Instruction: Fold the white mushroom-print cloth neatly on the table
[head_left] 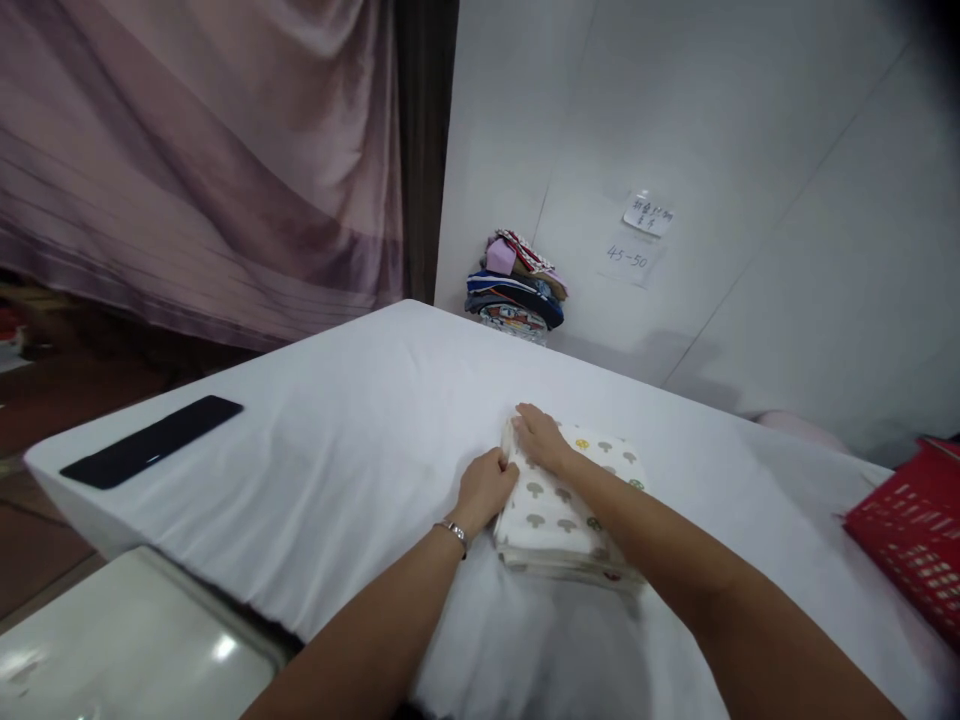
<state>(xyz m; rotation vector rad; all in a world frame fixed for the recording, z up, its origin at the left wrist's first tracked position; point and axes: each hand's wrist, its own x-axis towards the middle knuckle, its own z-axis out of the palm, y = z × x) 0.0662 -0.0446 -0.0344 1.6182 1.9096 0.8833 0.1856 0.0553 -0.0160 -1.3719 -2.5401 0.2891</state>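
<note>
A white folded cloth (551, 520) printed with grey-brown mushrooms and a few yellow and green motifs lies in a thick, layered rectangle on the white-covered table (360, 420). At its left edge my left hand (484, 488) is closed, fingers curled against the layers and the thumb towards the top. My right hand (541, 438) reaches across the cloth to its far left corner, where its fingers bend over the edge. Both hands touch the cloth; their fingertips are partly hidden. A metal bracelet (454, 532) circles my left wrist.
A stack of folded clothes (516, 285) stands by the wall behind the table. A flat black object (154, 440) lies near the left end. At the right is a red plastic basket (911, 535). A glossy pale surface (135, 640) stands at the lower left.
</note>
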